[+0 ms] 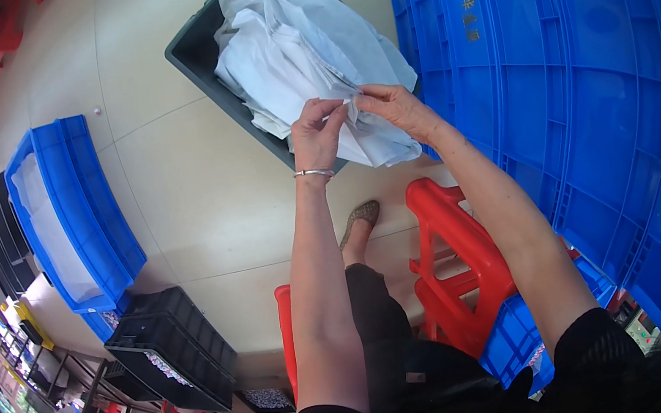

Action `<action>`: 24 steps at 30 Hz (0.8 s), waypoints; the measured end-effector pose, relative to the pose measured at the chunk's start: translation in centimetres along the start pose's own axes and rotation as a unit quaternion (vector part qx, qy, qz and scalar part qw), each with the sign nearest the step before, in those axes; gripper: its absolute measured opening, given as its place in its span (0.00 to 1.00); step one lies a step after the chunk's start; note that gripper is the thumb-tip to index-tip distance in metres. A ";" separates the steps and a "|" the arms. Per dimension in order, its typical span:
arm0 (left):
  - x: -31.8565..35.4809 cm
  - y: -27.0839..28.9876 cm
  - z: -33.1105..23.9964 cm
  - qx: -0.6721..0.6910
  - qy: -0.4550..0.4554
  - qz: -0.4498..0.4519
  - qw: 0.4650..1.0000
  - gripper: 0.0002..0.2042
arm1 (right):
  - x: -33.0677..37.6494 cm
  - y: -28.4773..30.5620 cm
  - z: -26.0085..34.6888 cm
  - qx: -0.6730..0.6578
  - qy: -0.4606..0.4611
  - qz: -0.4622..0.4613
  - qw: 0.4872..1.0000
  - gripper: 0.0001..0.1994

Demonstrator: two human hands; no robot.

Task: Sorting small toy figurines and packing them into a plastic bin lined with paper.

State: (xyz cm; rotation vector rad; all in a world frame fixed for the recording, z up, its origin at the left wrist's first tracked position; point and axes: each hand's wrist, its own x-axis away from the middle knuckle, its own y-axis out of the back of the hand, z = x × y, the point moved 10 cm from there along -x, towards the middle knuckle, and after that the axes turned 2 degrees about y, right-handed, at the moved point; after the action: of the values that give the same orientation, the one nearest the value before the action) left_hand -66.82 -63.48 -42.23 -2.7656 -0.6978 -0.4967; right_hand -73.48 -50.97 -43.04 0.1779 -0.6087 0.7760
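Note:
Both my hands meet over the near end of a dark grey bin (189, 61) heaped with thin white sheets (282, 51). My left hand (318, 133), with a bracelet at the wrist, pinches the edge of a thin white sheet (376, 141) between thumb and fingers. Close beside it, my right hand (400, 109) also has its thumb and fingers closed on the sheet. The sheet's lower part hangs loosely over the bin's near right side. Whether it is paper, film or fabric I cannot tell.
Tall blue crates (516, 76) stand along the right. A red stool (477, 270) is near my right arm. On the left are a blue crate (105, 214) with white lining and a black crate (175, 341). My shoe (362, 217) rests on the tiled floor (189, 176).

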 end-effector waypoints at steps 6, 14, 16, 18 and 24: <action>-0.2 -0.3 -0.3 -0.051 -0.017 0.010 0.999 0.04 | 0.4 -0.2 0.8 0.021 0.005 0.018 1.000 0.19; 0.0 -0.5 -1.2 -0.048 -0.031 0.003 0.998 0.05 | 0.1 -0.1 0.5 0.050 0.015 0.012 0.999 0.16; 0.3 -0.5 -1.1 0.036 0.011 -0.016 0.999 0.08 | 0.1 0.1 0.4 0.055 0.007 0.013 0.998 0.16; 0.4 -1.1 -2.6 -0.007 0.004 -0.022 1.000 0.09 | 0.4 -0.1 0.5 0.061 -0.003 0.012 0.998 0.15; -1.1 -0.3 -2.2 -0.029 0.000 -0.091 0.995 0.10 | 0.2 -0.5 0.8 0.081 0.019 0.009 0.997 0.16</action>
State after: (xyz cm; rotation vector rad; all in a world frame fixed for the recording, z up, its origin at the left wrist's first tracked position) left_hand -68.41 -64.38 -40.58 -2.7698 -0.9565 -0.5615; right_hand -73.39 -51.51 -42.29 0.3065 -0.5125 0.8438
